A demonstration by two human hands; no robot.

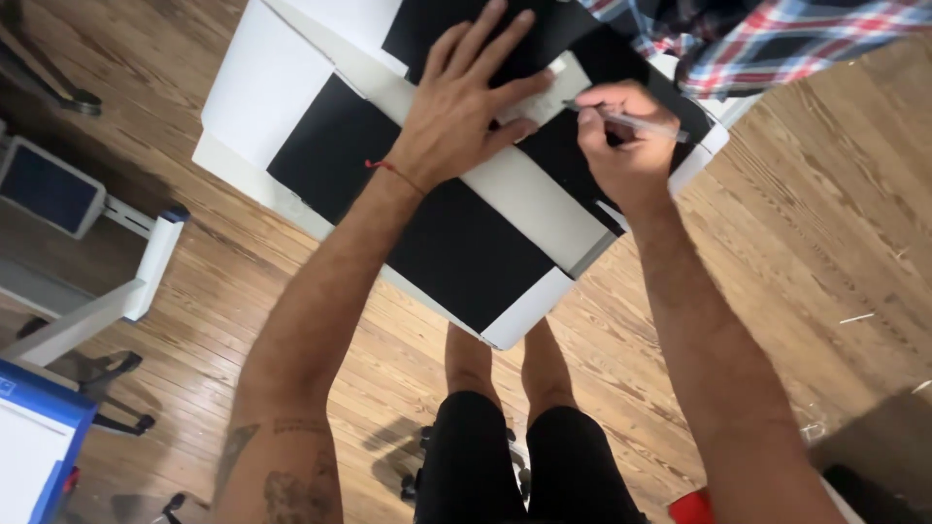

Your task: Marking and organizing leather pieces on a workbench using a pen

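Our left hand (466, 107) lies flat, fingers spread, pinning a pale straightedge strip (529, 189) across black sheets (456, 243) on the white table (262, 87). Our right hand (621, 146) pinches a thin pen-like tool (631, 121) just beside the strip's far end. The strip looks stiff, light and prone to sliding; pressure near the tool seems best.

On the floor (796, 252): a desk (262, 87), reaching from upper left toward the lower middle. On the desk: a mat (456, 243), with a ruler (544, 199) laid slantwise across it. On the ruler, flat: left hand (466, 107). Just right of it, over the ruler's far end: right hand (626, 146), closed round a pen (631, 123). Behind the right hand, at the desk's far right edge: cloth (767, 44). Left of the desk, on the floor: a stand (107, 301) with a tablet (49, 189). Bottom left: a box (39, 446). Below the desk's near corner: knees (510, 364).
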